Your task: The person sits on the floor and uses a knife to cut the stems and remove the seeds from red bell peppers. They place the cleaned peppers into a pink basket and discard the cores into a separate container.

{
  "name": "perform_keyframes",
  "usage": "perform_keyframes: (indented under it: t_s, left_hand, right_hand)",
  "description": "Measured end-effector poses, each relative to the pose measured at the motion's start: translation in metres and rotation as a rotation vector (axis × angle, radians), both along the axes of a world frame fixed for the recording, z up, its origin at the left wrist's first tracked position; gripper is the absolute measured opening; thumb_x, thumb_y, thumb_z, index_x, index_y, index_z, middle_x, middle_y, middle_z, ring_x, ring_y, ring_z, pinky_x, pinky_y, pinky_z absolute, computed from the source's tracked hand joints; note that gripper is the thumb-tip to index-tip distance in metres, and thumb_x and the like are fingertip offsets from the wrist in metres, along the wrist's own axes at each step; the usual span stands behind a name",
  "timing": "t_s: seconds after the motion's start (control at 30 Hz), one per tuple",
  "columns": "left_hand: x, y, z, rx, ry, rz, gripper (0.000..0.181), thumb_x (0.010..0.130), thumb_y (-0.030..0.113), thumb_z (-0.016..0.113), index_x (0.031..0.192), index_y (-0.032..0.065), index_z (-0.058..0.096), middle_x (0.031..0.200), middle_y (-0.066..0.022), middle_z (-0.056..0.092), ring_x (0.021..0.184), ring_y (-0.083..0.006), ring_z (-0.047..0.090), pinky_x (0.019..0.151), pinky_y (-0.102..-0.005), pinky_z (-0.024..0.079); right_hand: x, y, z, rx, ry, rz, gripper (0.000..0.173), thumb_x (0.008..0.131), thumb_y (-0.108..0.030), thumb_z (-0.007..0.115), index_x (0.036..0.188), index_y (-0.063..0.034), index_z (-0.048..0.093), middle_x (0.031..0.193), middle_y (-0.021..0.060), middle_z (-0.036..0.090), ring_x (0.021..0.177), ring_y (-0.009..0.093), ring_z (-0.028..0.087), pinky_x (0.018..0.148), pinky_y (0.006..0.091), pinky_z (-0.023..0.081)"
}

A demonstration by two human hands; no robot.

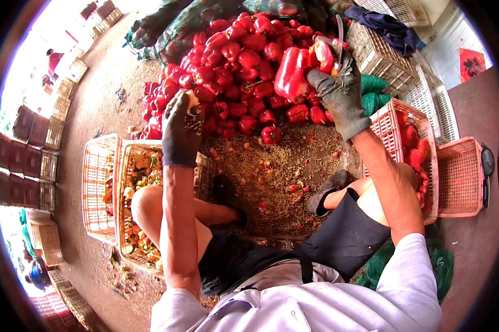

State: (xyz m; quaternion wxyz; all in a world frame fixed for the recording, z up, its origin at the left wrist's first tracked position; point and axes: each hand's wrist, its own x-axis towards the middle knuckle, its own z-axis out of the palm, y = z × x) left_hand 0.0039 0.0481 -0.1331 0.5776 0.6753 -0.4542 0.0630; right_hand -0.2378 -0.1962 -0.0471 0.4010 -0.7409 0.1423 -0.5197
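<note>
My left hand (181,133), in a dark glove, is closed around a pale pepper core (194,103) with seeds clinging to it and to the fingers. My right hand (342,93), in a worn grey glove, grips a hollowed red bell pepper (291,74), its cut opening facing right. A slim curved tool (340,31), apparently a knife, rises from that same hand; the fingers partly hide it. Beyond both hands spreads a large heap of whole red bell peppers (237,70). One pepper (270,135) sits at the near edge of the heap.
Beside my left knee stands a crate of cores and trimmings (143,143). At my right are a crate of cut red peppers (430,137) and a pink crate (459,178). Seeds litter the floor (282,166) between my feet. Green mesh sacks (187,31) lie behind the heap.
</note>
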Motion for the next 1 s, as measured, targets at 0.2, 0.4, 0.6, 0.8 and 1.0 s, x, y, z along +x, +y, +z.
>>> perform_keyframes:
  t_s: [0.2,0.4,0.6,0.8,1.0]
  left_hand:
    - [-0.005,0.073,0.072,-0.387,0.351,0.444,0.029,0.092,0.004,0.069,0.121,0.0031,0.069,0.111,-0.0070,0.071,0.097,-0.0194,0.067,0.089,-0.0344,0.055]
    - [-0.022,0.134,0.121,0.112,-0.674,1.019,0.052,0.082,-0.007,0.074,0.133,-0.0014,0.064,0.135,-0.0143,0.063,0.119,-0.0222,0.061,0.101,-0.0373,0.054]
    - [-0.107,-0.017,0.082,0.006,0.481,-0.185,0.046,0.096,-0.002,0.066,0.141,-0.0012,0.057,0.125,-0.0119,0.068,0.109,-0.0196,0.065,0.094,-0.0357,0.055]
    - [-0.044,-0.020,0.009,0.046,1.128,-0.608,0.051,0.084,-0.001,0.076,0.132,-0.0003,0.060,0.120,-0.0102,0.068,0.102,-0.0224,0.068,0.086,-0.0378,0.058]
    - [-0.077,-0.120,0.077,0.523,-0.110,-0.538,0.033,0.084,0.005,0.082,0.114,0.0007,0.070,0.103,-0.0059,0.074,0.092,-0.0160,0.068,0.081,-0.0339,0.056]
  right_hand:
    - [-0.007,-0.001,-0.009,0.062,0.108,-0.006,0.058,0.078,-0.012,0.082,0.133,-0.0080,0.061,0.121,0.0098,0.069,0.108,0.020,0.066,0.094,0.0351,0.054]
    - [-0.001,0.028,0.011,-0.089,0.101,0.107,0.058,0.079,-0.011,0.081,0.134,-0.0103,0.061,0.121,0.0132,0.071,0.109,0.021,0.068,0.096,0.0355,0.054]
    - [0.002,0.046,0.000,0.223,-0.029,0.453,0.058,0.078,-0.006,0.077,0.133,-0.0098,0.060,0.118,0.0117,0.068,0.101,0.017,0.067,0.086,0.0355,0.058]
    - [-0.001,0.030,0.018,-0.016,0.129,0.364,0.055,0.066,-0.022,0.085,0.117,-0.0073,0.068,0.100,0.0164,0.073,0.095,0.034,0.071,0.087,0.0418,0.056]
    - [-0.090,-0.012,0.052,0.030,0.320,0.136,0.054,0.064,-0.029,0.091,0.108,-0.0076,0.068,0.094,0.0166,0.073,0.089,0.035,0.071,0.080,0.0429,0.055]
